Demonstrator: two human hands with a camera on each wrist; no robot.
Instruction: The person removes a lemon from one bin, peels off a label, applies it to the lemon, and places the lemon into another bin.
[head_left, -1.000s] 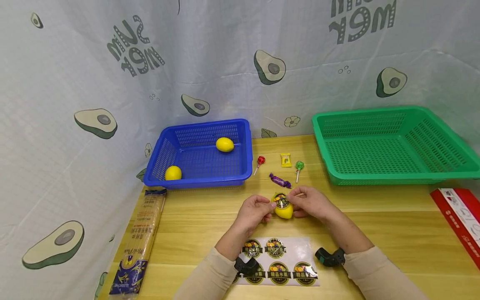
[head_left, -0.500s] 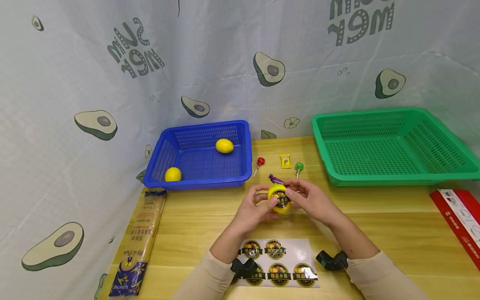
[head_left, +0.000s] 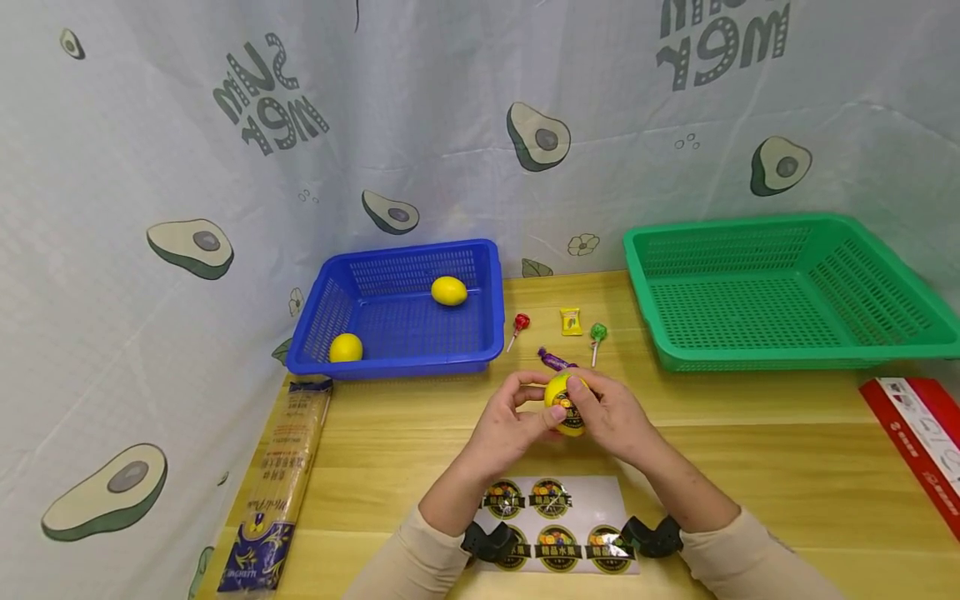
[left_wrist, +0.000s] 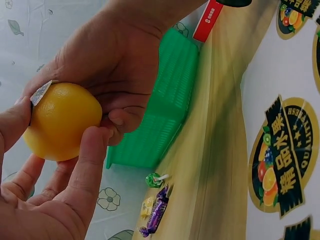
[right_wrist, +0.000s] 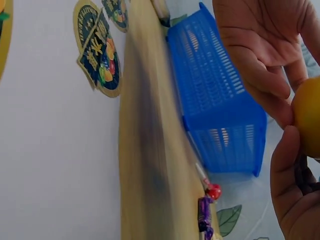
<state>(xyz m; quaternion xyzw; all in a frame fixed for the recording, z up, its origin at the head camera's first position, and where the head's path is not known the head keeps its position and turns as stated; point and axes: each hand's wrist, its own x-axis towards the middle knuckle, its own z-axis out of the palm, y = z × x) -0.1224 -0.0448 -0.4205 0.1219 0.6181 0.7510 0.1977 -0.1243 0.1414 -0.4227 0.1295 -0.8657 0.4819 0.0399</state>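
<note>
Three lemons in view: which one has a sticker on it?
The lemon held between the left hand and right hand, above the sticker sheet. The two lemons in the blue basket show bare yellow skin.

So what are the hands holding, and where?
A lemon: left hand grips its left side, right hand its right side, over the sticker.

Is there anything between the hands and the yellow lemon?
No. Both hands already hold the lemon above the table: the left hand grips it from the left and the right hand from the right, fingers touching its skin. A sticker sits on the lemon, under the right thumb.
</note>
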